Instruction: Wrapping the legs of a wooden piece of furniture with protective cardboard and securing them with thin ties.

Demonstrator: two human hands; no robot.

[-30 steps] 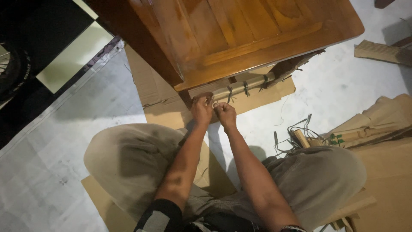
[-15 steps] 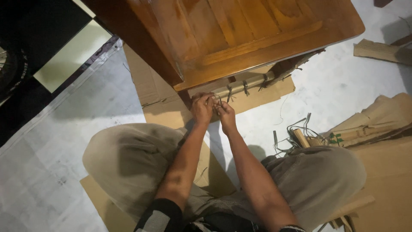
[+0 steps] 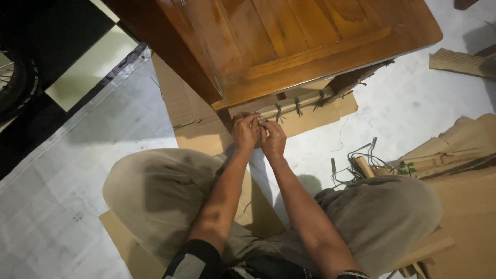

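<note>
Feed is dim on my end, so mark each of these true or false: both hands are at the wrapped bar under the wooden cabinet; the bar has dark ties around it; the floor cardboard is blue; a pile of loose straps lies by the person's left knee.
1. Both the left hand and right hand are at the wrapped bar under the wooden cabinet. True.
2. Dark ties circle the bar. True.
3. The cardboard is blue. False: it is brown.
4. The loose straps lie by the left knee. False: they lie by the right knee.
</note>
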